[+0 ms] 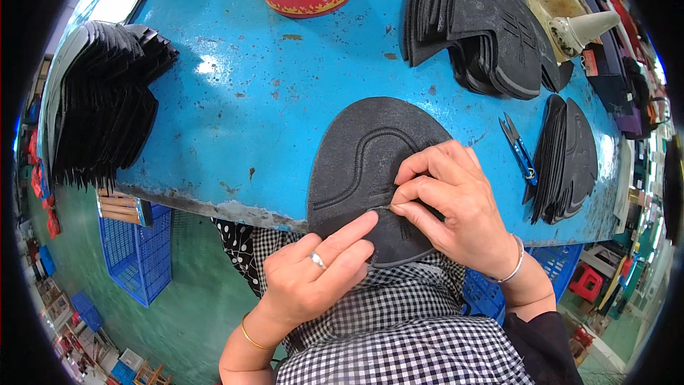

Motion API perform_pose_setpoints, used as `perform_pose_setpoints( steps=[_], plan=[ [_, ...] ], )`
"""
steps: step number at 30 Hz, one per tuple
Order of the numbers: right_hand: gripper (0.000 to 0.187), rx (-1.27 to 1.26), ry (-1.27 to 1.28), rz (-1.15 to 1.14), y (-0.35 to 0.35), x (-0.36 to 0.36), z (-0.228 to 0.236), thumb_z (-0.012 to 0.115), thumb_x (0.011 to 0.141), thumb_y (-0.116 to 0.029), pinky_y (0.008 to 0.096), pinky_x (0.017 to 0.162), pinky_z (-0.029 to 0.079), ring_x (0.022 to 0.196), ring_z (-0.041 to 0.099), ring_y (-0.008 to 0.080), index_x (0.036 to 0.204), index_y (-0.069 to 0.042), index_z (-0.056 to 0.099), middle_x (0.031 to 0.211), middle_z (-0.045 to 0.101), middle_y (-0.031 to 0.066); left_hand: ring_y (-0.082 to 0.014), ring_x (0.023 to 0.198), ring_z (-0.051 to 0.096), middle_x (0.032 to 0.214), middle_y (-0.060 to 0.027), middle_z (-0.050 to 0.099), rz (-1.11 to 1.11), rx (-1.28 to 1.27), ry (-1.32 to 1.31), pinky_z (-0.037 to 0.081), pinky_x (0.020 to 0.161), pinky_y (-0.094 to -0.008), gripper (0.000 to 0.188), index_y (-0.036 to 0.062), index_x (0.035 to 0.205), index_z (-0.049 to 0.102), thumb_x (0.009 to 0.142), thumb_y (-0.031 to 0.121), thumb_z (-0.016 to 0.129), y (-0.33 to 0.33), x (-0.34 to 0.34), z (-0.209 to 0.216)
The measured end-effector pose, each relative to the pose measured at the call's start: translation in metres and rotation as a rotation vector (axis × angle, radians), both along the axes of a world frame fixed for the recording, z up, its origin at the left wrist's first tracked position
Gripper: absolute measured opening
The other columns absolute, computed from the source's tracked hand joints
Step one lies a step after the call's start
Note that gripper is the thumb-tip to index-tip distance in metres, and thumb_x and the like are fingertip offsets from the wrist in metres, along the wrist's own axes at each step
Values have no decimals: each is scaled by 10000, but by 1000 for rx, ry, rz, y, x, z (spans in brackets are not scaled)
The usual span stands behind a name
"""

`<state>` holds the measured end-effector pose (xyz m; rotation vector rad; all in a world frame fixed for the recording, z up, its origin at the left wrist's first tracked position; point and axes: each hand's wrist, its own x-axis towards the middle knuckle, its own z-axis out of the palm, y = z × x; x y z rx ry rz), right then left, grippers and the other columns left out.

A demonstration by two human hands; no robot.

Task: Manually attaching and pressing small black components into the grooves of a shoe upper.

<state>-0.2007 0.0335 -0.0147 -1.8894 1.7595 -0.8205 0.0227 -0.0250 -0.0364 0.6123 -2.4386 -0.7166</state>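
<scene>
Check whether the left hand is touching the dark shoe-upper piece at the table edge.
Touching. The head view shows the left hand with its index fingertip pressed flat on the dark shoe-upper piece, beside the right hand pinching it.
</scene>
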Motion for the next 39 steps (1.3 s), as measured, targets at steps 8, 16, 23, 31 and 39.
perform_pose_setpoints(
  steps=[8,16,23,31,39],
  plan=[
    [129,29,10,-22,-3,1,1,758,754,-86,363,789,394,903,552,223,772,-87,630,936,607,17,-109,519,519,1125,-21,749,-22,17,-101,434,463,-226,234,89,825,631,629,1,722,-3,-2,3],
    [152,-5,-113,-43,0,-11,-1,783,728,-59,355,767,443,865,585,236,802,-85,653,923,622,44,-145,648,673,994,-47,766,6,344,81,509,530,-247,219,69,847,659,666,-41,715,-12,0,3],
    [259,-103,-299,191,29,7,16,869,683,-168,293,612,471,731,605,173,920,-123,773,843,679,0,-191,706,735,811,-60,751,-98,509,78,577,610,-282,203,44,887,705,696,9,766,9,-1,25],
    [165,-100,-245,203,30,10,12,810,736,-128,313,614,448,734,607,185,852,-88,698,822,651,4,-116,610,689,833,-80,758,-105,570,95,494,498,-227,184,40,878,688,717,-12,761,13,3,21],
    [150,-137,-54,-38,18,3,-7,804,714,-116,350,755,437,883,587,212,817,-100,696,924,661,-13,-85,615,644,938,-63,768,132,516,197,440,455,-201,231,76,882,685,697,-46,752,5,10,14]
  ],
)
